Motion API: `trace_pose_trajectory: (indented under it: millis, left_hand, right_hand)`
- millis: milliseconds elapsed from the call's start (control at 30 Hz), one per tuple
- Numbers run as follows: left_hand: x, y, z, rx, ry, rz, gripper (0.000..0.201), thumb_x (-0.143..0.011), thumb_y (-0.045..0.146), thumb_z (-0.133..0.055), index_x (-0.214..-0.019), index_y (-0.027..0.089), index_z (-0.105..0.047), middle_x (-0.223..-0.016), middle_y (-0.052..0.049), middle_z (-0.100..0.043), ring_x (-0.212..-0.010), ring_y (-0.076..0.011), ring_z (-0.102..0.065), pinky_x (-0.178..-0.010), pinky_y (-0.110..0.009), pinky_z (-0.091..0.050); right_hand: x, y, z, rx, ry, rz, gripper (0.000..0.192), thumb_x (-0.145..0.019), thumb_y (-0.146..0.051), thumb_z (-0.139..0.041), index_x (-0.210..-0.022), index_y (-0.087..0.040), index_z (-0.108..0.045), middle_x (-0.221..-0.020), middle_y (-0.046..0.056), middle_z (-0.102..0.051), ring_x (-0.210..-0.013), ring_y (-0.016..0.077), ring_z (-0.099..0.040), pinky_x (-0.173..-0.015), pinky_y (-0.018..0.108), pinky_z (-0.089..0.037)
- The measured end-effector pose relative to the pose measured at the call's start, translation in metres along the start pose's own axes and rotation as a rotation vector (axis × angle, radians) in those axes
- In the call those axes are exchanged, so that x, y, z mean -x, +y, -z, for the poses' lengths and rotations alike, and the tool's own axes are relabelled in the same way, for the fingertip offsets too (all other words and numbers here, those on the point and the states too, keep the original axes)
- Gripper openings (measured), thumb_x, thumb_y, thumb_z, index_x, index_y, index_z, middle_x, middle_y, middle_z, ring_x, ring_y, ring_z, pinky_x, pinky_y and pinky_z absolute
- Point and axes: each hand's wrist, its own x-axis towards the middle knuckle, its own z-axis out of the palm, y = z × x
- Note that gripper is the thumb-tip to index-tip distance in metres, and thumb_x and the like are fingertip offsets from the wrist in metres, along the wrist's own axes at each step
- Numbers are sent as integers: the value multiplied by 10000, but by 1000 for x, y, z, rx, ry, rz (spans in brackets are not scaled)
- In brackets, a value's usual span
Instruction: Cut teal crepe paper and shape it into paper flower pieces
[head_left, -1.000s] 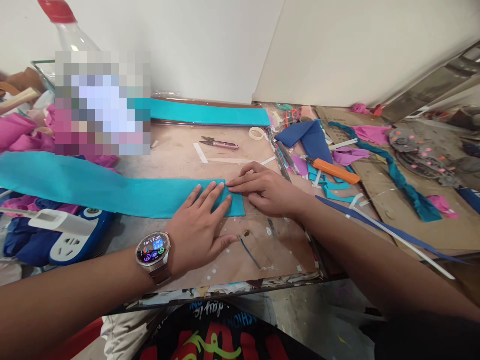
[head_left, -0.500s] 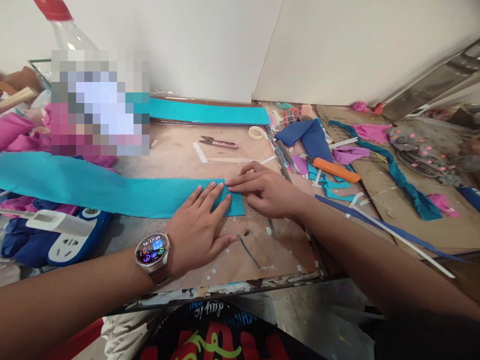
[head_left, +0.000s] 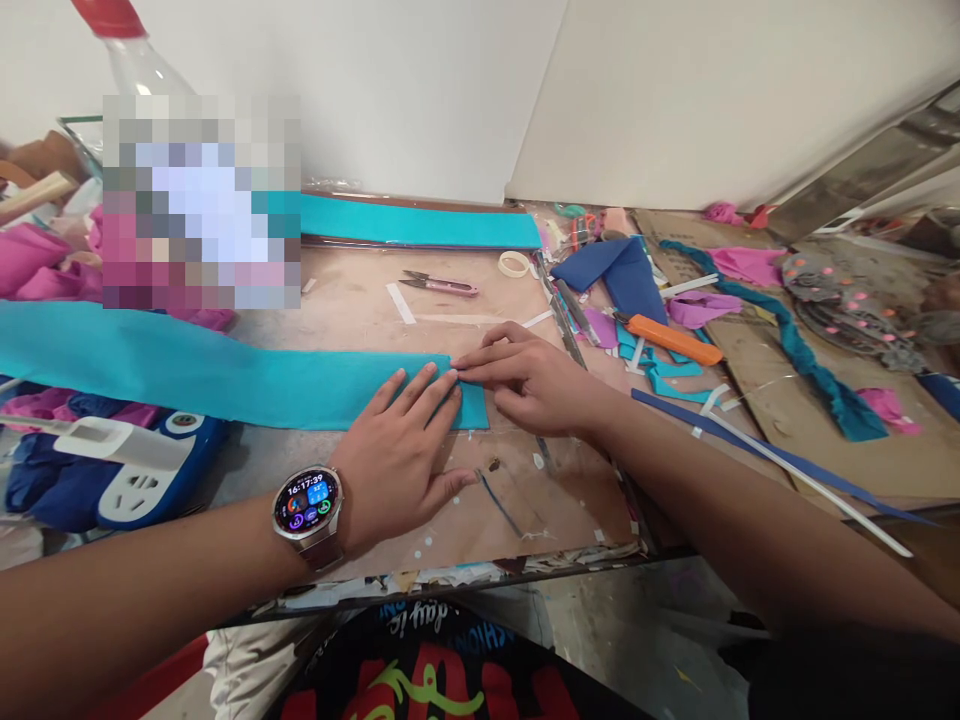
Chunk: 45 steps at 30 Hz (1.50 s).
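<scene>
A long turquoise fabric strip (head_left: 285, 385) crosses the table from the left, its right end looking folded or layered. My left hand (head_left: 405, 440) lies flat on it near that end, fingers stretched out and a watch (head_left: 307, 503) on the wrist. My right hand (head_left: 529, 375) comes in from the right with bent fingers drawn together. Its fingertips press on the strip at the layered edge, close beside my left fingertips. What lies under those fingertips is hidden.
Behind the strip lie thread snips (head_left: 441, 284) and a tape roll (head_left: 514, 264). Another turquoise strip (head_left: 420, 225) runs along the wall. An orange cutter (head_left: 671, 340) rests among scraps at right. A power strip (head_left: 161, 470) stands at left, near a blurred-out patch.
My left fingers have shifted very slightly along the strip. The right hand stays at the layered edge. The whole view has moved only a little.
</scene>
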Motion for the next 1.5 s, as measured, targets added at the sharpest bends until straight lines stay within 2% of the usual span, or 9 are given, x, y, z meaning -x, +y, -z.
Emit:
trace_pose_trajectory:
  millis: [500,733,1500]
  left_hand:
    - [0,1,0,-12,4,6,782,-990,668,-359,-1504,85,-458,-1604,-199,-415,-1513,-370,-330,-1231,-573,-255]
    - [1,1,-2,-40,48,19,772,-979,670,-390,-1490,98,-481,-1615,-238,-370,-1499,-384,-353,-1220,-558,-276]
    - [1,2,-1,-50,20,22,777,-980,672,-380,-1492,94,-476,-1608,-246,-378,-1500,-395,-348,-1212,-566,-281]
  right_hand:
    - [0,1,-1,10,12,-22,455,-853,-67,-536,-1196,-248,-775,-1256,23,-750,-1115,267,-567,-1011,498,-534]
    - [1,1,-1,31,3,-7,459,-843,-56,-543,-1191,-246,-776,-1257,16,-750,-1116,270,-563,-1009,496,-533]
    - [1,-1,1,125,-32,32,486,-844,-66,-548,-1257,-234,-742,-1320,12,-719,-1110,264,-567,-1011,477,-524]
